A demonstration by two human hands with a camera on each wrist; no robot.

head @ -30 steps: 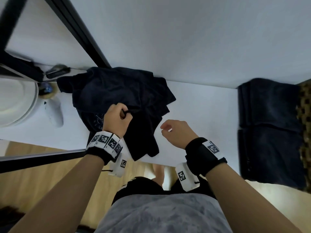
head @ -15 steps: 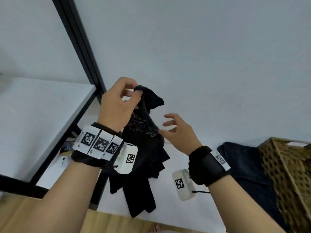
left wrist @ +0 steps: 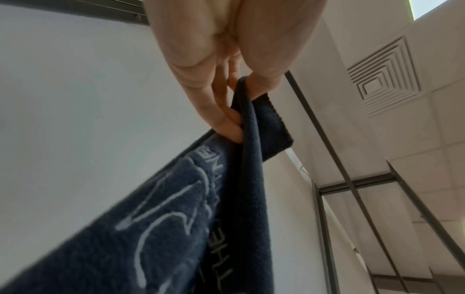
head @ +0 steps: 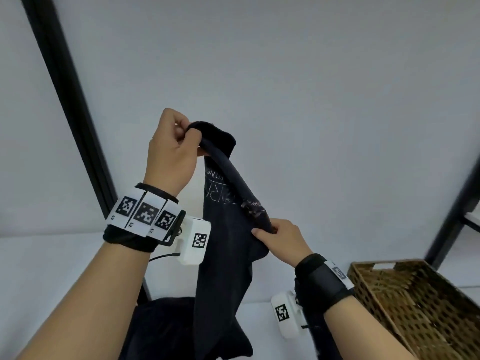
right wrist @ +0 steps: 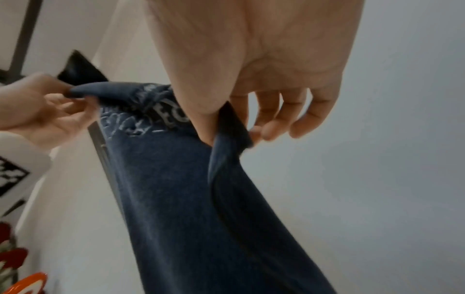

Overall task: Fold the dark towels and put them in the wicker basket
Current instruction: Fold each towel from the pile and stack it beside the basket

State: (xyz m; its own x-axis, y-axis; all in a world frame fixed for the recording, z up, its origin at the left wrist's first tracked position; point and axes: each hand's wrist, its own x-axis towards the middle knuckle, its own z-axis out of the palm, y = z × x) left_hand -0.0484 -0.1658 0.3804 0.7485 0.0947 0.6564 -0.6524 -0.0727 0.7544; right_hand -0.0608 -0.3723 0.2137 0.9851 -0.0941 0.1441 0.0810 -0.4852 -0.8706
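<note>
- Left hand [head: 172, 152] raised high, forearm angled upward, thumb and fingers [left wrist: 221, 117] pinched together on the towel [head: 228, 245].
- Right hand [head: 281, 240] lower, thumb pinching the same towel, other fingers [right wrist: 289, 117] loosely curled.

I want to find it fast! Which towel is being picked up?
Look in front of the grey wall, above the white table. The held towel hangs between the left hand and right hand; unlike the heap below, it shows pale lettering.
</note>
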